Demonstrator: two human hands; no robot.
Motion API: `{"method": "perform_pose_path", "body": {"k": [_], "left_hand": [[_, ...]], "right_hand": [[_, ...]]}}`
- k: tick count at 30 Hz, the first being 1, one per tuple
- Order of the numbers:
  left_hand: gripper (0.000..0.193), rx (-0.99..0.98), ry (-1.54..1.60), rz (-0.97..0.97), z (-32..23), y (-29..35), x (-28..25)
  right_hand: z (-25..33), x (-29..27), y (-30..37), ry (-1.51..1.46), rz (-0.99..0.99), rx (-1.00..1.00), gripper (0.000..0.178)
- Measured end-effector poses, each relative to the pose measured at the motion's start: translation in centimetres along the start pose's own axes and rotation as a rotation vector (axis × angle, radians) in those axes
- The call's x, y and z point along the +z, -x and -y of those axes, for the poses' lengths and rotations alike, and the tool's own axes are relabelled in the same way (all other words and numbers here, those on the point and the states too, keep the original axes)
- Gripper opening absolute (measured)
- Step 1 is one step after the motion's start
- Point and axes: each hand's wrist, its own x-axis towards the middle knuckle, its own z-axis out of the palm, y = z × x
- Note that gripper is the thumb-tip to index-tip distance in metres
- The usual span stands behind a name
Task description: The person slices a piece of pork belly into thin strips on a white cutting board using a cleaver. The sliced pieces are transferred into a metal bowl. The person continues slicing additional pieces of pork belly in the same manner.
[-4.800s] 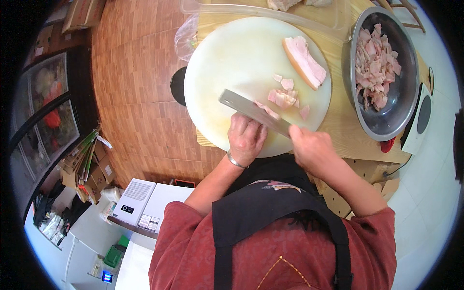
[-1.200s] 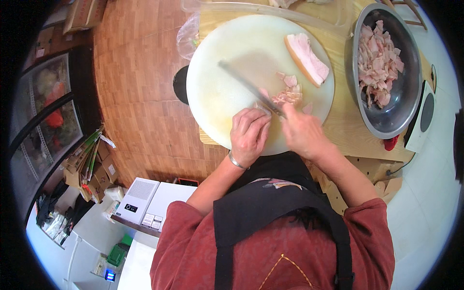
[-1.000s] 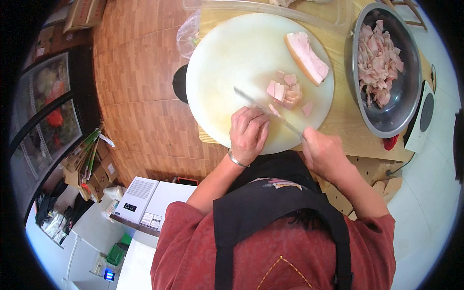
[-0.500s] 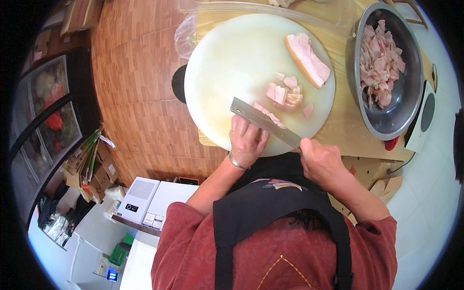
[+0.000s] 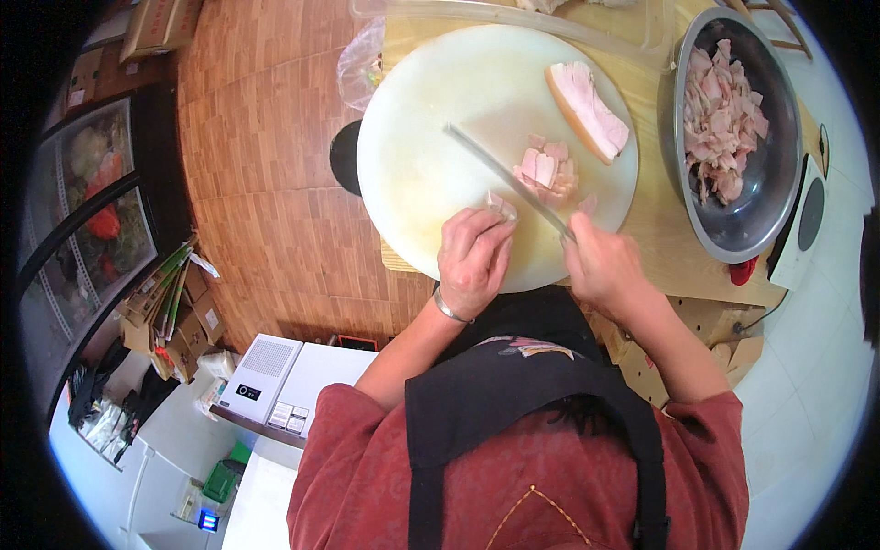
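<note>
My right hand [image 5: 603, 264] grips the handle of a cleaver [image 5: 506, 176], whose blade is seen nearly edge-on and slants up to the left over a round white cutting board [image 5: 412, 110]. My left hand [image 5: 474, 261] rests on the board's near part, fingers curled and closed on a small piece of pork [image 5: 501, 205] at their tips. Against the blade's right side lies a cluster of cut pork pieces [image 5: 544, 170]; the blade hides part of it. Farther right on the board is a thick slab of pork [image 5: 588, 112] with its rind along the left edge.
A large steel bowl [image 5: 759, 213] with many pork slices [image 5: 720, 119] stands right of the board on the wooden table [image 5: 649, 174]. Behind the board is a clear plastic tray [image 5: 513, 15]. A plastic bag [image 5: 359, 69] hangs at the table's left edge.
The cleaver has moved from beside my left fingers to beside the pork cluster, turning steeper and edge-on. The cut pieces are gathered closer together. My left hand has shifted slightly.
</note>
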Motion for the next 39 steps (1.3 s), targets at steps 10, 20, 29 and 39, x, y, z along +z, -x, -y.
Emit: {"method": "perform_pose_path", "body": {"k": [10, 20, 29, 39], "left_hand": [[0.035, 0.002, -0.061, 0.053, 0.6, 0.4, 0.4], [0.03, -0.028, -0.009, 0.055, 0.9, 0.4, 0.4], [0.029, 0.011, 0.047, 0.028, 0.2, -0.1, -0.4], [0.035, -0.012, -0.053, 0.074, 0.8, 0.5, 0.1]], "right_hand": [[1.2, -1.7, 4.9, 0.142, 0.108, -0.059, 0.011], [1.2, 1.1, 1.1, 0.128, 0.11, -0.092, 0.016], [0.2, 2.0, -1.8, -0.077, -0.086, -0.026, 0.013], [0.7, -1.8, 5.9, 0.103, 0.094, -0.059, 0.012]]}}
